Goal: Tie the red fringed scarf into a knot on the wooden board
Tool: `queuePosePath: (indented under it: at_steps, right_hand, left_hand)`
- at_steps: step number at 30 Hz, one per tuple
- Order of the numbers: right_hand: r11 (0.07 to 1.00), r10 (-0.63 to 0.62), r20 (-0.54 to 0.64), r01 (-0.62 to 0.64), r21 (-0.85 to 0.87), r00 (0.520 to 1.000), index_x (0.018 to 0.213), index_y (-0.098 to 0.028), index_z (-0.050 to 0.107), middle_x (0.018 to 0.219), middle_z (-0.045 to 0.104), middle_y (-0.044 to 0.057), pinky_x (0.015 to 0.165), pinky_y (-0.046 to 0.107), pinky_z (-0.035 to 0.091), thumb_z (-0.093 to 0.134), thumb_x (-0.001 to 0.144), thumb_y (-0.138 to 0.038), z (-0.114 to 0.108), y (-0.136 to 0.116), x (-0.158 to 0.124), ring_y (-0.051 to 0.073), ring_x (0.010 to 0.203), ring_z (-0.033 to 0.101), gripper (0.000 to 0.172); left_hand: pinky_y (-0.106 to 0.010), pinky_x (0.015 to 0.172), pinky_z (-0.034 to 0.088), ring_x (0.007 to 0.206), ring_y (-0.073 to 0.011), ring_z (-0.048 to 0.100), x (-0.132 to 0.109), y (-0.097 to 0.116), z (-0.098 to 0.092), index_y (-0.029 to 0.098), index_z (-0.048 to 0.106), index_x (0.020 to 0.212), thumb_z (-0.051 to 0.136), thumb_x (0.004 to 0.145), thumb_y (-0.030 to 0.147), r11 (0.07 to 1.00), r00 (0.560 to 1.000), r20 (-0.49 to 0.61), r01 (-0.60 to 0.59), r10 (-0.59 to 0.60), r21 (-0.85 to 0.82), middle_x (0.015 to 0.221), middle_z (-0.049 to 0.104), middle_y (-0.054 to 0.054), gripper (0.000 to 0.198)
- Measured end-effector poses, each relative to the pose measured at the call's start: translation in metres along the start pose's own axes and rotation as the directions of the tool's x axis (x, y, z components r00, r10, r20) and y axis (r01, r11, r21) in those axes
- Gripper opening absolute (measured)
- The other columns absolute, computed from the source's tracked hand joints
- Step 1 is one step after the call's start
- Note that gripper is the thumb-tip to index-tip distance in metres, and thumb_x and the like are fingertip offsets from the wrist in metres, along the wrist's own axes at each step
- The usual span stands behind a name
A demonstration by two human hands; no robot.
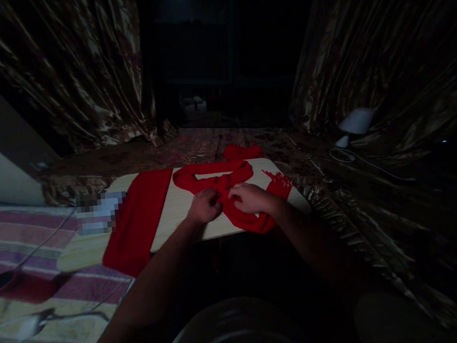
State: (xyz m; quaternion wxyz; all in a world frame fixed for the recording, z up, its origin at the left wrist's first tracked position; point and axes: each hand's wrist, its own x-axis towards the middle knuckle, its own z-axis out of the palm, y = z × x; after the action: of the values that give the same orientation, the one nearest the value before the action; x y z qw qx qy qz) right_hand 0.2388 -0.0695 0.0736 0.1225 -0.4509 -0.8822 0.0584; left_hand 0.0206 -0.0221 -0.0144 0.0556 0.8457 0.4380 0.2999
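A red scarf [196,170] lies in loops on a light wooden tabletop [172,219], crossing over itself near the middle. Its fringed end [280,185] rests toward the right edge. My left hand [205,205] is closed at the crossing, its fingers curled over the red fabric. Just to the right, my right hand [249,197] pinches the scarf, with the fingertips partly hidden. The two hands are a short way apart. A wide band of red cloth [140,216] is draped across the left part of the tabletop and hangs over its near edge.
At the left is a bed with a striped cover [2,234], bearing a red cup-shaped object [34,287], a white plug [28,327] and cords. A blurred-out item [100,212] sits on the table's left end. A white lamp [358,121] stands far right. Another red bundle [241,151] lies beyond.
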Motion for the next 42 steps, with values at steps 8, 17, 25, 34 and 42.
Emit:
queuePosePath:
  at_steps: [8,17,25,34,42]
  right_hand:
    - [0.999,-0.037,0.128,0.038,-0.002,0.991,0.104,-0.020,0.072,0.104,0.066,0.009,0.092,0.033,0.044,0.072,0.083,-0.039,0.031,-0.012,0.010,0.024,0.103,0.060,0.028]
    - [0.988,-0.128,0.200,0.107,0.113,0.971,0.105,-0.022,0.075,0.101,0.069,0.005,0.080,0.026,0.045,0.074,0.081,-0.037,0.026,-0.023,0.004,0.018,0.090,0.062,0.029]
    - [0.927,0.353,-0.200,-0.371,-0.058,0.914,0.117,-0.016,0.073,0.122,0.068,0.014,0.103,0.033,0.043,0.054,0.092,-0.023,0.017,0.042,0.038,0.025,0.116,0.060,0.032]
    - [0.823,0.549,-0.042,-0.549,-0.146,0.835,0.146,-0.020,0.055,0.158,0.043,0.015,0.112,0.038,0.041,0.054,0.092,-0.034,0.024,0.109,0.076,0.031,0.137,0.051,0.056]
    - [0.745,0.624,-0.190,-0.650,-0.148,0.758,0.123,-0.007,0.070,0.123,0.070,0.023,0.098,0.034,0.049,0.045,0.094,-0.016,0.037,0.135,0.074,0.029,0.117,0.066,0.039]
  left_hand:
    - [-0.041,0.096,0.048,0.104,-0.0263,0.065,0.000,0.000,-0.003,0.021,0.072,0.098,0.047,0.087,0.026,0.999,0.999,-0.008,0.040,-0.040,0.037,0.104,0.073,-0.010,0.027]
    - [-0.048,0.090,0.045,0.102,-0.0329,0.062,-0.006,0.023,-0.016,0.019,0.069,0.102,0.046,0.095,0.037,0.958,0.982,-0.063,0.190,-0.180,0.214,0.098,0.072,-0.013,0.030]
    - [-0.049,0.119,0.030,0.146,-0.0300,0.039,-0.005,0.015,-0.005,0.021,0.051,0.149,0.047,0.097,0.048,0.967,0.981,-0.118,0.176,-0.156,0.185,0.157,0.046,-0.012,0.059]
    - [-0.058,0.119,0.029,0.146,-0.0341,0.040,-0.004,0.013,-0.002,0.026,0.053,0.150,0.041,0.098,0.057,0.950,0.970,0.004,0.239,-0.244,0.199,0.157,0.047,-0.011,0.061]
    - [-0.058,0.115,0.033,0.137,-0.0335,0.050,-0.003,0.019,-0.008,0.024,0.072,0.124,0.044,0.098,0.055,0.958,0.972,-0.036,0.235,-0.232,0.167,0.143,0.061,-0.011,0.049]
